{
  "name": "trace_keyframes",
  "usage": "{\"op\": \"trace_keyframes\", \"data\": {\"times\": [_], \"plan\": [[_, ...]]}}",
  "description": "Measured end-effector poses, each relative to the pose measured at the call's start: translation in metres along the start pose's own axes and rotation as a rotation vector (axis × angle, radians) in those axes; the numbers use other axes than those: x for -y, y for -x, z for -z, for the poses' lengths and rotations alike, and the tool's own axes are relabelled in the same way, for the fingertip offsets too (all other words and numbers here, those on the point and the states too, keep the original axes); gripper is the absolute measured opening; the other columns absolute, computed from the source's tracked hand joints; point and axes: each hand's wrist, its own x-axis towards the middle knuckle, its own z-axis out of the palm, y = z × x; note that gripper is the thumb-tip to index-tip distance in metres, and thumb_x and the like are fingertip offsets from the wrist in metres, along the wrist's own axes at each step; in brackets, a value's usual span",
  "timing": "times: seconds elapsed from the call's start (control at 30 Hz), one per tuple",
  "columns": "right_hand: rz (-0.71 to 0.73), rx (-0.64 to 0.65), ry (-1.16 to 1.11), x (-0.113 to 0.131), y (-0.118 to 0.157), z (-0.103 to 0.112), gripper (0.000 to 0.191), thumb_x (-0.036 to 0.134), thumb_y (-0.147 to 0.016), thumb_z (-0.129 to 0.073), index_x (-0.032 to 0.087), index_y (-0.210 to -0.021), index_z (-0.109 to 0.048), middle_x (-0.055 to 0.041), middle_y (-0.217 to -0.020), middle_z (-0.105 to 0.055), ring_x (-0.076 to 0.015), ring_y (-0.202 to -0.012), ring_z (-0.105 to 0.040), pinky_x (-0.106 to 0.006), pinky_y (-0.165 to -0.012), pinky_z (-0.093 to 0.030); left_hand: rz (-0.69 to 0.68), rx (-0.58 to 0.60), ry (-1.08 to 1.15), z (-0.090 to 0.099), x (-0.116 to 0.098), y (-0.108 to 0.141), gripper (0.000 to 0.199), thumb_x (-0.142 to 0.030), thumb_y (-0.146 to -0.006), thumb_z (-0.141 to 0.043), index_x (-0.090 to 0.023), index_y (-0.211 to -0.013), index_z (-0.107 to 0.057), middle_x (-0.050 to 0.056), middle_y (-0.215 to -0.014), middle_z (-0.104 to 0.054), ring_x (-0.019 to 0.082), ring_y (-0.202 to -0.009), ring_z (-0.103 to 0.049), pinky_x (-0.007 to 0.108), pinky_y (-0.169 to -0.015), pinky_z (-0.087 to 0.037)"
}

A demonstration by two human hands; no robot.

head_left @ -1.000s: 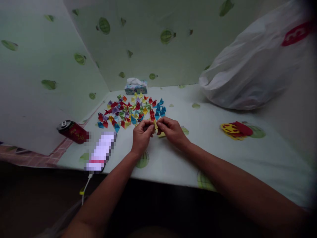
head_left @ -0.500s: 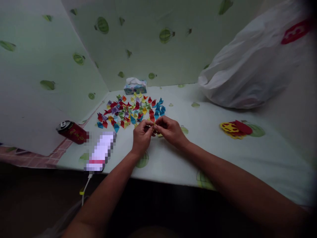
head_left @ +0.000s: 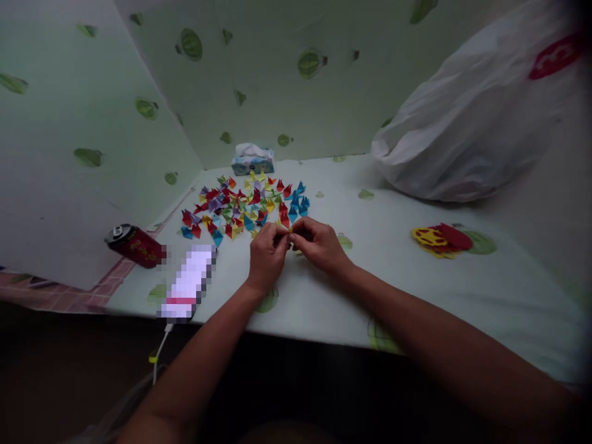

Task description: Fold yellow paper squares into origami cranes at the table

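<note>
My left hand and my right hand meet over the near middle of the table, thumbs and fingertips pinched together. Between them is a small yellowish piece of folded paper, mostly covered by the fingers. Something yellow shows on the tabletop just below the right fingers; its kind is unclear. Right behind the hands spreads a pile of small folded paper cranes in red, blue, yellow, green, purple and orange.
A tissue box stands behind the cranes. To the left are a dark red drink can and a blurred-out phone on a white cable. Red and yellow cut-out pieces lie at right, below a bulging white plastic bag.
The fingertips have shifted slightly around the small paper piece, and the left fingers look a little straighter. Everything on the table stays in place.
</note>
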Motion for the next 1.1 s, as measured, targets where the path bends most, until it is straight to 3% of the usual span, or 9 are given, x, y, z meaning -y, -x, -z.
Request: {"op": "trace_keyframes", "data": {"times": [0.57, 1.1], "plan": [[-0.077, 0.036, -0.210, -0.0023, -0.0019, -0.0006, 0.011, 0.030, -0.080, -0.066, 0.020, -0.086, -0.065, 0.0004, -0.071, -0.065, -0.0151, -0.062, -0.063, -0.032, -0.063, -0.054, 0.139, -0.010, 0.172, -0.0013, 0.0005, -0.0002, 0.006, -0.023, -0.088, -0.066, -0.020, -0.086, -0.061, -0.001, -0.078, -0.064, 0.013, -0.067, -0.067, 0.026, -0.065, -0.054], [-0.044, 0.047, -0.044, -0.0024, -0.0018, 0.0030, 0.016, 0.031, -0.086, -0.059, 0.018, -0.077, -0.063, -0.0003, -0.064, -0.064, -0.0141, -0.059, -0.064, -0.028, -0.062, -0.051, 0.028, -0.004, 0.060, -0.0012, 0.0019, -0.0007, 0.006, -0.016, -0.089, -0.063, -0.020, -0.085, -0.060, -0.002, -0.077, -0.062, 0.011, -0.064, -0.065, 0.024, -0.064, -0.051]]}}
